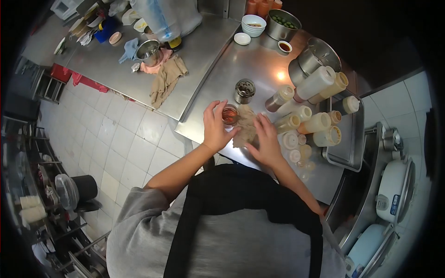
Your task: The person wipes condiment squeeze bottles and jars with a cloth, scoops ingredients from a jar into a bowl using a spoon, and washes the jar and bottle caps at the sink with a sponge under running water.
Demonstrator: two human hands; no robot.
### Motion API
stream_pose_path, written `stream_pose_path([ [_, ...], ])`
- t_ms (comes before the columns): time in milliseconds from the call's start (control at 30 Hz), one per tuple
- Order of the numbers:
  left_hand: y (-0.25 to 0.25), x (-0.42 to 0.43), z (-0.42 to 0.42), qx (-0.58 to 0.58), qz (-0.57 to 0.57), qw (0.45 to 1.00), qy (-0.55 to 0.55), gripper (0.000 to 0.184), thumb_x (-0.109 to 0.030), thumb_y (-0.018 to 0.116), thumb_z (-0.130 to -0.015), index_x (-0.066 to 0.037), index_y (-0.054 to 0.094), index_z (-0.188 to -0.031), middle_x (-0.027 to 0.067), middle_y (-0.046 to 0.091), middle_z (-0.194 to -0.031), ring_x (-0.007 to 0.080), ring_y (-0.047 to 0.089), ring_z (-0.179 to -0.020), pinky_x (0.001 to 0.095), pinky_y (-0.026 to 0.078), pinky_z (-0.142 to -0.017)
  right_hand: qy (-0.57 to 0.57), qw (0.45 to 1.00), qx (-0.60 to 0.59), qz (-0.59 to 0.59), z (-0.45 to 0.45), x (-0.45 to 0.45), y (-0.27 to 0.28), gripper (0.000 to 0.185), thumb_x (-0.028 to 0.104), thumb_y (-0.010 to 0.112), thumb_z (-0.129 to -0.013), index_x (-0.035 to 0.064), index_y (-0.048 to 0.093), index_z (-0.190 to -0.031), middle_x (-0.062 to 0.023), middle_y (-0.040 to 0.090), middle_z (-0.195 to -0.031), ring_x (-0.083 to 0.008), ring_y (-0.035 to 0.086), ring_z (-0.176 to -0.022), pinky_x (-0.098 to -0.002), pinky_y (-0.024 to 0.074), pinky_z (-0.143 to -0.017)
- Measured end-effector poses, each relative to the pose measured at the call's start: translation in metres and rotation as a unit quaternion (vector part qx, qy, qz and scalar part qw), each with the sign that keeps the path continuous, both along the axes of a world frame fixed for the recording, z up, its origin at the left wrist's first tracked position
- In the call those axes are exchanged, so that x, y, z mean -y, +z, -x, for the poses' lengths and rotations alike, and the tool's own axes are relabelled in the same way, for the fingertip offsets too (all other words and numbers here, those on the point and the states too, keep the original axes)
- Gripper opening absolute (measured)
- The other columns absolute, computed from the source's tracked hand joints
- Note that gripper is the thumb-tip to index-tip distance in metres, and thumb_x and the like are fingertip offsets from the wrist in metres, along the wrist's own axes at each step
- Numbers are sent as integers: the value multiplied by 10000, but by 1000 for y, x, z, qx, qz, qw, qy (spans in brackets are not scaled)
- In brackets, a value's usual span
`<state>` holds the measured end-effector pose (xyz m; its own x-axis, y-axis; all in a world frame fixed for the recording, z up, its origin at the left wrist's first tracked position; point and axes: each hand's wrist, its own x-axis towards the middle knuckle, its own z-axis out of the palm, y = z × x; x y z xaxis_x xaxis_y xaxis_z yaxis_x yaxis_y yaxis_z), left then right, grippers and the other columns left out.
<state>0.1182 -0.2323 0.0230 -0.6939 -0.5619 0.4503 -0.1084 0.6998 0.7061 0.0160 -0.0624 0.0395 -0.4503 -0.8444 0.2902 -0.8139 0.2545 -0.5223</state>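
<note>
Nearest me, the two hands are apart: the left hand (217,127), fingers spread, curves beside a glass jar (229,115) of something reddish; I can't tell if it touches the glass. The right hand (269,143) is open too, at the edge of a crumpled tan cloth (245,127) lying between them. I'd call the work part-way: the jar stands uncovered and the cloth lies loose, gripped by neither hand. Right of the right hand crowd squeeze bottles (316,123), several seemingly without tops, so capping looks undone. Beyond both hands sits an open metal tin (244,91), dark inside; farther off, a sauce dish (285,47) and a pot (288,33) of green pieces.
</note>
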Motion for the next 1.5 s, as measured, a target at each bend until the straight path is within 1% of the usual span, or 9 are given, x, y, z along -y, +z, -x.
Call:
stream_pose_path([
  [200,-21,53,30,20,-12,998,-56,837,-105,806,-570,-70,396,-1299,167,497,-1147,359,460,-1059,424,371,-925,-60,987,-91,-116,-5,52,-74,655,294,639,-777,94,409,-1357,-182,323,-1430,-350,290,-1325,-524,207,-1069],
  [533,-16,106,75,-95,54,994,-13,767,-104,764,-679,-60,357,-1328,203,405,-1274,374,415,-1159,430,347,-979,-115,989,86,-30,-41,24,-72,215,173,476,-928,93,640,-1042,-98,625,-931,-255,594,-697,-348,474,-651],
  [733,-57,22,11,30,-279,936,-213,671,-404,346,-981,-4,87,-1453,172,137,-1505,265,132,-1395,340,206,-1101,-107,653,675,327,-51,72,-30,451,319,280,-1018,48,359,-1371,-80,449,-1335,-175,433,-1222,-316,345,-1016],
  [800,-72,-9,0,105,-592,744,-290,661,-456,238,-997,-2,97,-1457,147,207,-1488,247,218,-1370,327,227,-1100,-166,668,646,330,-58,79,-34,472,349,284,-1014,67,327,-1389,-83,423,-1351,-201,416,-1231,-331,331,-1026],
  [867,-37,2,-8,199,-616,673,-357,618,-416,272,-1004,-28,120,-1461,131,330,-1425,218,331,-1305,317,290,-1063,-224,683,613,329,-62,83,-40,495,380,288,-1009,86,296,-1407,-86,396,-1368,-227,399,-1239,-345,317,-1037],
  [933,-46,-3,-12,135,-576,713,-376,544,-336,355,-998,-33,228,-1431,114,379,-1379,191,379,-1257,307,332,-1024,-279,695,577,325,-66,85,-49,521,410,291,-1004,105,265,-1426,-89,370,-1384,-252,381,-1248,-360,303,-1048],
  [1067,-52,8,-28,39,-389,856,-338,373,-144,529,-936,-6,470,-1277,83,526,-1197,139,511,-1089,278,430,-897,-306,516,694,398,-61,94,-51,496,416,372,-981,112,347,-1372,-94,457,-1177,-194,465,-1022,-333,408,-901],
  [1267,-3,61,-34,58,-183,951,-244,274,-61,686,-767,15,610,-1019,122,640,-915,254,632,-784,300,494,-701,-277,774,421,383,-12,105,-71,643,168,672,-826,79,343,-1370,-106,461,-1179,-195,465,-1054,-332,420,-893],
  [1500,2,107,-15,54,115,987,-96,612,-339,771,-667,-93,558,-1186,180,404,-1324,396,352,-1248,467,355,-983,-192,922,214,259,45,133,-84,973,130,849,-582,-29,296,-1367,-215,407,-1342,-303,403,-1245,-382,303,-1064],
])
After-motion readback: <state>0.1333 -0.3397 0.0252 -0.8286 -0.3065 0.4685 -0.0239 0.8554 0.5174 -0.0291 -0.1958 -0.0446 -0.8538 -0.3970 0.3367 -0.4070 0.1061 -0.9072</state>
